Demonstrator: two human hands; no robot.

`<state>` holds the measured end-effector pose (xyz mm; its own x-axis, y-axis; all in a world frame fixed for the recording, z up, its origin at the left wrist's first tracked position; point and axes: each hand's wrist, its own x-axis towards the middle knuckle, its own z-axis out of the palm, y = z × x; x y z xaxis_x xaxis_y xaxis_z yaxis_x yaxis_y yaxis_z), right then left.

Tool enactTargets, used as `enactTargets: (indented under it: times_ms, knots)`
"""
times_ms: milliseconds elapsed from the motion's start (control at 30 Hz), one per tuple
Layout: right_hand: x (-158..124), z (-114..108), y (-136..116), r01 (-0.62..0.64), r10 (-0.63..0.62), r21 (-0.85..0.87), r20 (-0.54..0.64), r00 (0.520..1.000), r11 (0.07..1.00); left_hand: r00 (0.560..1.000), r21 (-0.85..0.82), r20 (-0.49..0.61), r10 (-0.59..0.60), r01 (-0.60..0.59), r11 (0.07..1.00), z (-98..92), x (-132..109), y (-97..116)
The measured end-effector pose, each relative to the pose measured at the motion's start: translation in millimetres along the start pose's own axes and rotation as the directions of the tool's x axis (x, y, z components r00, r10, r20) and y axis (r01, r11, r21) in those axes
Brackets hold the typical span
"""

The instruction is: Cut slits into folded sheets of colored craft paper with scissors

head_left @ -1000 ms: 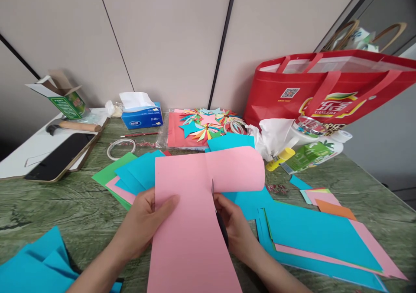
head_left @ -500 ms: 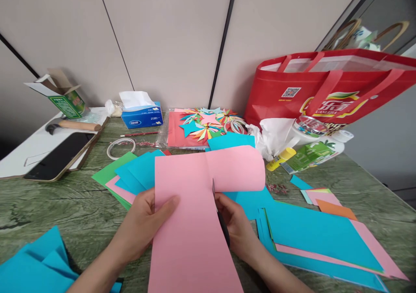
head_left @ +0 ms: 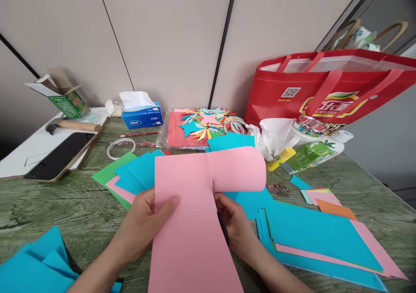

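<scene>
— Pink paper sheet (head_left: 191, 228): whereabouts on the desk (head_left: 87, 210)?
— Raised over the middle of the near edge; lower end out of view. Cut partway, with a flap (head_left: 240, 170) curling off towards the right edge.
— Left hand (head_left: 139, 226)?
— Closed on the sheet's left margin, thumb in front, fingers mostly hidden behind.
— Right hand (head_left: 238, 228)?
— Gripping scissors (head_left: 222, 228) at the cut margin; black handle partly covered, blade showing at the base of the flap. Spread of the blades: cannot tell.
— Changes against a second ago?
— Next to none. Both hands in the same places, scissors at the same point of the cut. Flap barely shifted, if at all.
— Surroundings?
— Likewise unmoved. Far edge, left of centre: blue tissue box (head_left: 142, 116). Far edge, middle: paper stars (head_left: 209, 119). Far right corner: red bag (head_left: 276, 106), yellow glue stick (head_left: 281, 159) in front. Towards right edge: blue-topped paper stack (head_left: 321, 232). Near left corner: blue sheets (head_left: 29, 262).
</scene>
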<state>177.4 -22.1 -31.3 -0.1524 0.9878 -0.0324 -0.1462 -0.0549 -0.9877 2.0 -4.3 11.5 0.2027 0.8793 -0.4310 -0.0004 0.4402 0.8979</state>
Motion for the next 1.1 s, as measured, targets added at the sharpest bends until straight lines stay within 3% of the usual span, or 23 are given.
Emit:
enactTargets:
  times_ms: [300, 1100]
  knots:
    - [-0.4, -1.5, 2.9, -0.008, 0.008, 0.031, 0.016, 1.0, 0.999, 0.999, 0.074, 0.004, 0.034, -0.035, 0.997, -0.7, -1.3, 0.0]
    - [1.7, 0.5, 2.4, -0.036, 0.04, 0.088, -0.041, 0.998, 0.995, 0.999, 0.049, 0.031, 0.04, -0.041, 0.998, -0.5, -0.8, -2.0]
